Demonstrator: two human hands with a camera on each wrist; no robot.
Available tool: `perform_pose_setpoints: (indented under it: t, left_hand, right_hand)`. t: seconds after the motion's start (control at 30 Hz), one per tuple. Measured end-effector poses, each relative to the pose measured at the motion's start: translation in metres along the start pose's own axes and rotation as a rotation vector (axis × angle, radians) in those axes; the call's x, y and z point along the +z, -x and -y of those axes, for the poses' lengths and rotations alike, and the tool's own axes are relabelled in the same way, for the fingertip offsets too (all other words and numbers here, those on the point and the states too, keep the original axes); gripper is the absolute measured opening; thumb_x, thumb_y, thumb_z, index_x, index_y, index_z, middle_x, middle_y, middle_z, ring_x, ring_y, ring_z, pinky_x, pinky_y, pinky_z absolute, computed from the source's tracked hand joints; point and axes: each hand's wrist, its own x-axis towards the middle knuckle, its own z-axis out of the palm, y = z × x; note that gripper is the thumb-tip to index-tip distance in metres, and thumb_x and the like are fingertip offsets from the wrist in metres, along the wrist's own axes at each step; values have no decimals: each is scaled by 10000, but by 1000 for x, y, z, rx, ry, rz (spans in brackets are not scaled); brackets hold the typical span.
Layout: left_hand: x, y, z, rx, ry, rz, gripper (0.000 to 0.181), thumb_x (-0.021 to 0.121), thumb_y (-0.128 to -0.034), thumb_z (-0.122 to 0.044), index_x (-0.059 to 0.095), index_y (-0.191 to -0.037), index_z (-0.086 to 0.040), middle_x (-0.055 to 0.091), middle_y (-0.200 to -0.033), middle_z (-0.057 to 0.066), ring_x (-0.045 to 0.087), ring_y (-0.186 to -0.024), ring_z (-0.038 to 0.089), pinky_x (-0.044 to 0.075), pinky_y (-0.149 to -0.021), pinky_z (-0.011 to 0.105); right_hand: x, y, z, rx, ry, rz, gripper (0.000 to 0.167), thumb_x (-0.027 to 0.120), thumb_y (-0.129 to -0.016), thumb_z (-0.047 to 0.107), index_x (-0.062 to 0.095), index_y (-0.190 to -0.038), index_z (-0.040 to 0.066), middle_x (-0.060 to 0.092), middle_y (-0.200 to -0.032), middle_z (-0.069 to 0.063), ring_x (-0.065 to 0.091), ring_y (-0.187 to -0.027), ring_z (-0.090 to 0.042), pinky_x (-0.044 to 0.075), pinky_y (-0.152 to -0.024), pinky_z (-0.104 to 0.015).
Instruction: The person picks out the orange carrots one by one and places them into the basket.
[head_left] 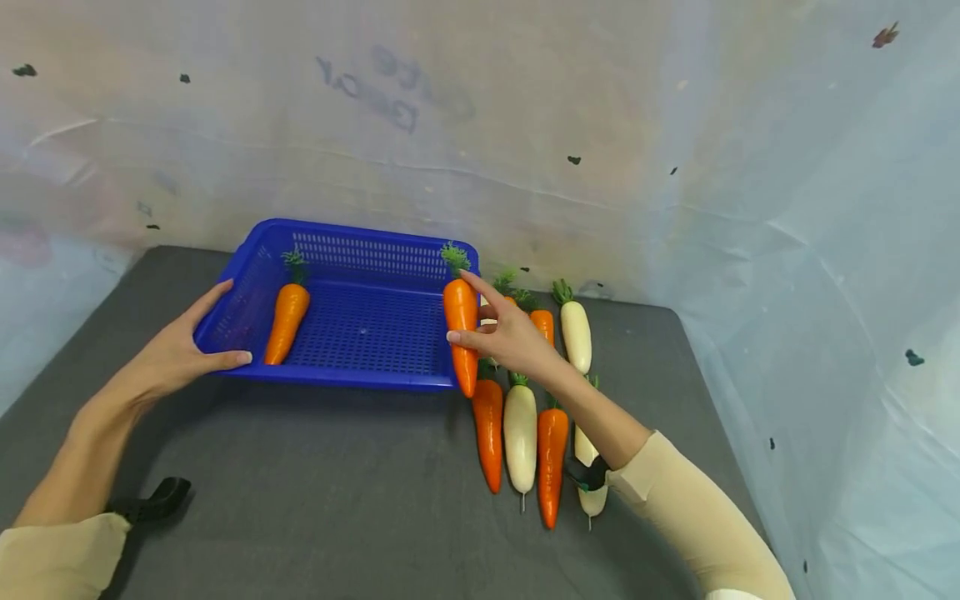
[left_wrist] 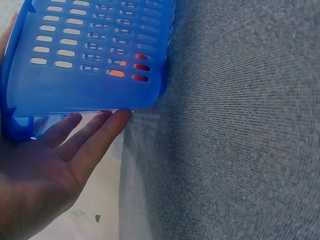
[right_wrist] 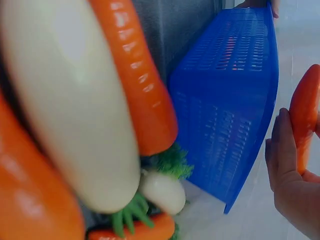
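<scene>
My right hand point(head_left: 512, 335) pinches an orange carrot point(head_left: 461, 333) with a green top over the right end of a blue basket point(head_left: 352, 381). The same carrot point(right_wrist: 304, 110) shows in the right wrist view, between thumb and fingers of the hand point(right_wrist: 295, 195). At the basket's left end my left hand point(head_left: 168, 354) grips the rim, thumb at the front edge. In the left wrist view the fingers of that hand point(left_wrist: 65, 160) lie against the basket wall point(left_wrist: 90, 92). Another carrot point(head_left: 287, 323) lies inside the basket, at its left side.
Right of the basket, several carrots point(head_left: 552, 467) and white radishes point(head_left: 521, 433) lie on the dark grey table point(head_left: 322, 492), some partly hidden by my right arm. A pale sheet point(head_left: 525, 100) hangs behind the table and along its right side.
</scene>
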Motion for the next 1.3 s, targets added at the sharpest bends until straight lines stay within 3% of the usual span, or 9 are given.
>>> perform_pose_setpoints:
  t: [0.3, 0.47, 0.93, 1.3]
  left_hand:
    - [0, 1, 1, 14, 8, 3, 1085, 725, -909, -299, -132, -1569, -377, -63, -1606, 318, 179, -1333, 650, 200, -980, 812]
    - [1, 0, 2, 21, -3, 4, 1098, 735, -900, -290, -128, -1576, -356, -39, -1591, 351, 187, -1311, 655, 194, -976, 818]
    - [0, -2, 1, 13, -10, 13, 1091, 720, -911, -314, -152, -1563, -374, -69, -1602, 326, 174, -1329, 660, 194, -981, 817]
    - [1, 0, 0, 30, -4, -9, 1094, 733, -902, -288, -128, -1574, -362, -79, -1606, 314, 157, -1337, 669, 187, -978, 820]
  right_hand:
    - [25, -36, 7, 3, -32, 1, 850, 756, -895, 296, 246, -1570, 372, 616, -1161, -140, 722, -812, -222, 611, -694, -366]
    - [37, -52, 7, 0, -43, -3, 855, 761, -889, 310, 249, -1570, 374, 597, -1156, -140, 713, -816, -226, 611, -699, -359]
    - [69, -93, 20, -50, 59, -7, 836, 750, -900, 301, 272, -1584, 269, 617, -1166, -120, 673, -848, -169, 609, -670, -350]
    - [102, -118, 23, 80, 6, 18, 822, 772, -882, 272, 315, -1564, 316, 588, -1206, -130, 680, -790, -190, 613, -635, -419]
